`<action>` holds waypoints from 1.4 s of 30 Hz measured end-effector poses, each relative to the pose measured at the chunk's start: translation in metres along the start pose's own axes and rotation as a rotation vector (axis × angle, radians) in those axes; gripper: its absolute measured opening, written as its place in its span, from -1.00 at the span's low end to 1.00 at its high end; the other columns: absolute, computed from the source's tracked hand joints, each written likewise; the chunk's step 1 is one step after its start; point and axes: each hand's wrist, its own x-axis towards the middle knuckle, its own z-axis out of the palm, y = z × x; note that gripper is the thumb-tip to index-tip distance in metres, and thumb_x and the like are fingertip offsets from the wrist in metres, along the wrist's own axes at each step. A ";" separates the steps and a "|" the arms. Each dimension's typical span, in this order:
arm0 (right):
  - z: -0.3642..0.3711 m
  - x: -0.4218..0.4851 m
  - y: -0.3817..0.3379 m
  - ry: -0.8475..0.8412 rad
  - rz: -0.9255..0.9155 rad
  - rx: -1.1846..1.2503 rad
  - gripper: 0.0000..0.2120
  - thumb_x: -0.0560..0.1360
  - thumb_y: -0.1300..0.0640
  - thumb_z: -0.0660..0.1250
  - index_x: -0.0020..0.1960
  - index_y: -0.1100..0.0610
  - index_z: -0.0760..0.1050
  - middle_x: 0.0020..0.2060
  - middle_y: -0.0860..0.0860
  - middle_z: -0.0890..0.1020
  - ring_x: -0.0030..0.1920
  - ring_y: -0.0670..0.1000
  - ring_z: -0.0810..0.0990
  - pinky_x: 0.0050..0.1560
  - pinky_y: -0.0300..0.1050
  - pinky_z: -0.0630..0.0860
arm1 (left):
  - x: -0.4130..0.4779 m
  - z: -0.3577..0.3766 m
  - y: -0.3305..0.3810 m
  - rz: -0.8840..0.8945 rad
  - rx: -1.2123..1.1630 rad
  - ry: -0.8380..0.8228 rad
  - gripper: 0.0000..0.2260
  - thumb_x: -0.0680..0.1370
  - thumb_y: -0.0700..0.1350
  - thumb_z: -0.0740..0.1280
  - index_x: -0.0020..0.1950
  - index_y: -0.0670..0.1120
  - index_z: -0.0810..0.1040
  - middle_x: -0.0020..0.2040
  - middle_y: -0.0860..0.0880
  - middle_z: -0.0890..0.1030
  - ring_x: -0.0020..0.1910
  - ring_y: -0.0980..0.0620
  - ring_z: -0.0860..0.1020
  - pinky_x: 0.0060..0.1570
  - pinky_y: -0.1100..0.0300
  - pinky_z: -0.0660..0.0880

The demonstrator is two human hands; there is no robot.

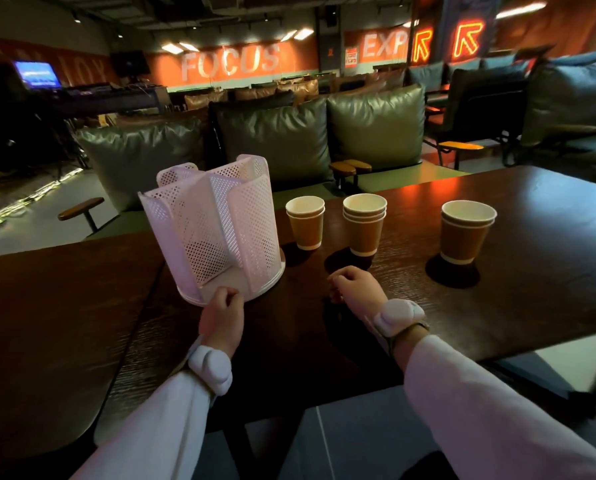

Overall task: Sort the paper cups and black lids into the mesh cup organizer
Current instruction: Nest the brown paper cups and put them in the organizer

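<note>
A white mesh cup organizer (pixel 217 223) stands on the dark wooden table (pixel 532 258), its compartments empty as far as I can see. My left hand (pixel 222 315) rests at the organizer's near base rim, fingertips touching it. My right hand (pixel 355 285) lies on the table to the right, fingers curled, holding nothing. Three stacks of brown paper cups stand beyond: a left stack (pixel 305 223), a middle stack (pixel 364 223) and a right stack (pixel 466 232). No black lids are visible.
A second dark table (pixel 47 323) adjoins on the left with a seam between. Green cushioned sofas (pixel 324 133) sit behind the table. Small round stools (pixel 82 206) stand on the floor to the left. The table's near edge is close to my body.
</note>
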 end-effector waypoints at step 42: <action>-0.056 0.119 0.019 0.301 -0.263 -0.099 -0.19 0.21 -0.10 0.59 0.33 -0.08 0.26 0.18 -0.04 0.54 0.19 -0.01 0.51 0.14 -0.11 0.48 | 0.122 0.171 0.074 0.099 0.063 -0.040 -0.18 0.34 0.17 0.55 0.48 -0.02 0.25 0.25 -0.12 0.62 0.22 -0.18 0.59 0.24 -0.09 0.51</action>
